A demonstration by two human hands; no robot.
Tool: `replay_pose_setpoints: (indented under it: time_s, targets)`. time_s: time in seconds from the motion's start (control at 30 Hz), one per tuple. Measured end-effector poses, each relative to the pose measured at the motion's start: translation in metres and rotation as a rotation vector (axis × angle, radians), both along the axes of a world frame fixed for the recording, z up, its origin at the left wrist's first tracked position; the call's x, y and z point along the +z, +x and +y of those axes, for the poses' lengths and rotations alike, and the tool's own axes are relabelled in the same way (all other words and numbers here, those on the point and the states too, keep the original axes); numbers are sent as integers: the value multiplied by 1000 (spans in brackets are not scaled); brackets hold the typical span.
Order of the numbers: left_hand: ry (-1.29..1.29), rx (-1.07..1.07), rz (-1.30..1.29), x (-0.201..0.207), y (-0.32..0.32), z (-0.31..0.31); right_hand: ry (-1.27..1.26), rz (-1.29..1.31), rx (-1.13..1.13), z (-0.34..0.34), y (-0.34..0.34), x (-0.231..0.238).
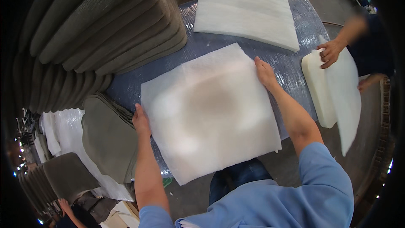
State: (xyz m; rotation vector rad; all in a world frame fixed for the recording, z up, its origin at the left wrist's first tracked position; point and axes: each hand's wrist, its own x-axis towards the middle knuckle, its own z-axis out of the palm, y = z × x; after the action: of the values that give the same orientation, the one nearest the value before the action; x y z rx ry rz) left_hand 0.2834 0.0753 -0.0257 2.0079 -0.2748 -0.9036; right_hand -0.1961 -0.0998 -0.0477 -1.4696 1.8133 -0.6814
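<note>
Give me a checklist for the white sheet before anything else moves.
1. Left hand at the sheet's left edge: ok.
2. Right hand at the opposite edge: ok.
3. White sheet spread without folds: ok, on the face that shows.
4. Whole sheet over the plastic-covered table: not ok, its near edge reaches past the table towards the person's legs.
5. Sheet's underside: cannot tell, hidden from this view.
6. Co-worker's hands clear of the sheet: ok, one rests on the cream foam pad to the right.
</note>
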Motion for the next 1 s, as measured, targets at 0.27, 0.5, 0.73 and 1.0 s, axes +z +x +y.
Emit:
replay_pose_setpoints:
  time_s: [0.27,0.5,0.73,1.0]
  targets:
    - [59,-38,-120,-17,31,7,4,42,-54,-15,7,3]
    - [-28,116,278,-9,18,17,277,-313,-185,24,-9,8]
    - [93,-96,-37,-28,10,39,15,33,-75,59,-11,-2]
    - [-147,29,356,-3,8,62,23,-134,-97,86,-33,-1]
